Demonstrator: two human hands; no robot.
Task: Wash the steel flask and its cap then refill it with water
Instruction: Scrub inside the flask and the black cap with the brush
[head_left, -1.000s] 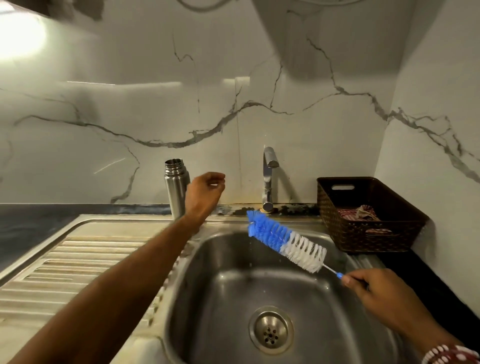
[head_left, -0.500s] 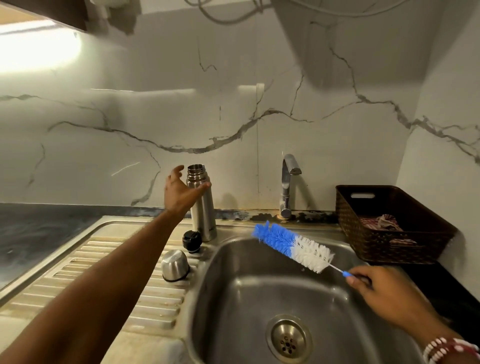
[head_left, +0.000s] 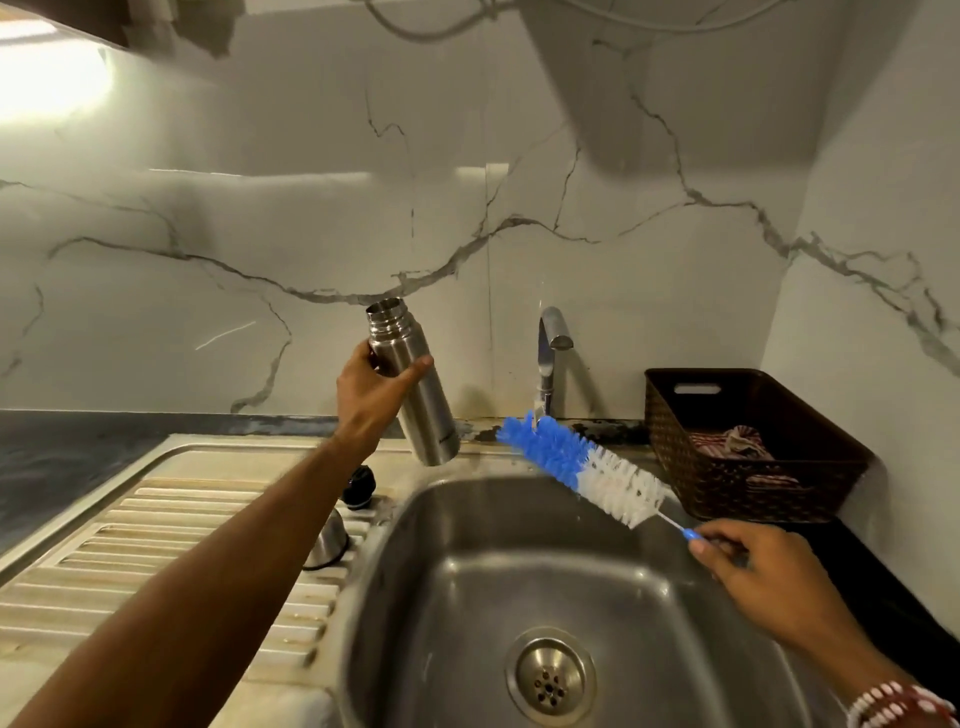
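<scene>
My left hand (head_left: 371, 395) grips the open steel flask (head_left: 421, 400) near its neck and holds it tilted in the air above the sink's back left corner. On the drainboard below lie the steel cup cap (head_left: 327, 540) and the black stopper (head_left: 358, 486), both partly hidden by my left forearm. My right hand (head_left: 753, 577) pinches the thin handle of a blue and white bottle brush (head_left: 582, 467), whose bristles point left over the sink basin (head_left: 467, 597) toward the flask's base.
The tap (head_left: 548, 358) stands behind the basin, with no water running that I can see. A dark woven basket (head_left: 670, 431) holding cloths sits on the black counter at the right. The ribbed drainboard (head_left: 171, 545) spreads to the left. Marble wall runs behind.
My left hand reached the standing flask, closed round it and lifted it off the sink's edge, tilting it. The brush in my right hand stayed over the basin.
</scene>
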